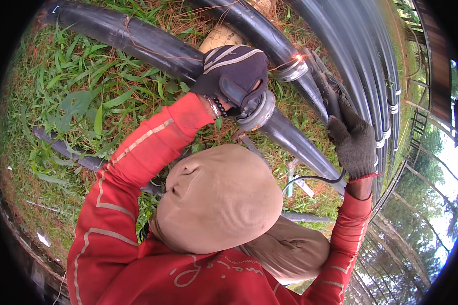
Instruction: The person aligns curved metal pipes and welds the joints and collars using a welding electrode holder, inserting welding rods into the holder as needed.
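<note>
My left hand point(235, 73), in a dark glove with grey stripes, is closed over a black pipe point(147, 50) next to its grey metal collar point(259, 113); the fingertips are partly hidden. In a dark knitted glove, my right hand point(352, 136) grips a long dark power tool point(326, 81) with a cord point(318, 178) by the wrist. The tool's far end meets a second black pipe point(249, 25) at its metal collar point(292, 70). An orange-white glow with sparks shows at that contact, and the exact working tip is hard to make out.
Several more black pipes point(359, 51) run side by side at the right, some with light collars. A wooden piece point(221, 38) lies under the pipes. My bent knee in beige trousers point(224, 198) is close below the near pipe. Grass point(51, 101) and dry needles surround them.
</note>
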`<state>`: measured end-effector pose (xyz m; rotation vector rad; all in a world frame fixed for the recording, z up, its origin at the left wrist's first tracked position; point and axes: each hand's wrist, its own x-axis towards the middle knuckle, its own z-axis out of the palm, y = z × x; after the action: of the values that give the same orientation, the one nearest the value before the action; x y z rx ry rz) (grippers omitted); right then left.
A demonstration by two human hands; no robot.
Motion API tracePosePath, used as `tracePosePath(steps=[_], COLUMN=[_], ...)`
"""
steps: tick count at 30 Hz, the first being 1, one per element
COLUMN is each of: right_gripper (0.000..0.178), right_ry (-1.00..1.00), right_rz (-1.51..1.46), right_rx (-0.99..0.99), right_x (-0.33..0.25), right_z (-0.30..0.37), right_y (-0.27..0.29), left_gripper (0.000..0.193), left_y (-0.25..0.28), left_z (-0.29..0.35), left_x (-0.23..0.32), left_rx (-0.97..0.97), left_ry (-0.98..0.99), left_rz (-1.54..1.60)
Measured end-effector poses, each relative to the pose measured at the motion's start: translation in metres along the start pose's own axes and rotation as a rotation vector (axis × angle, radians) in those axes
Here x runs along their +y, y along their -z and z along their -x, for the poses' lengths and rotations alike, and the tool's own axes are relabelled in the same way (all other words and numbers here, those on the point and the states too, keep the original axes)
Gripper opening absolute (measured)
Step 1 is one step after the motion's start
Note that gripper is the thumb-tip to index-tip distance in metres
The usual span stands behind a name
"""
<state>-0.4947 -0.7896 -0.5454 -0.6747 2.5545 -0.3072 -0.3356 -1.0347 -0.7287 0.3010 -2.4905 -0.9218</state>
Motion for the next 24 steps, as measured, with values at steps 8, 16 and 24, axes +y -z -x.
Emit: tracePosePath(steps=[8, 16, 24], right_gripper=[0.062, 0.062, 0.062], right_ry=[-0.005, 0.024, 0.025], right_rz=[0.058, 0.028, 0.053], right_rx=[-0.009, 0.004, 0.005], right_x=[0.002, 0.001, 0.004], right_z=[-0.002, -0.001, -0.003], right_y=[-0.001, -0.003, -0.006], left_gripper=[0.044, 0.023, 0.021], left_y=[-0.011, 0.002, -0.002], left_z=[0.003, -0.009, -0.009], left_x=[-0.008, 0.01, 0.008], left_rx=[0.132, 0.037, 0.075], left_ry=[-0.083, 0.02, 0.006], left_rz=[-0.036, -0.024, -0.046])
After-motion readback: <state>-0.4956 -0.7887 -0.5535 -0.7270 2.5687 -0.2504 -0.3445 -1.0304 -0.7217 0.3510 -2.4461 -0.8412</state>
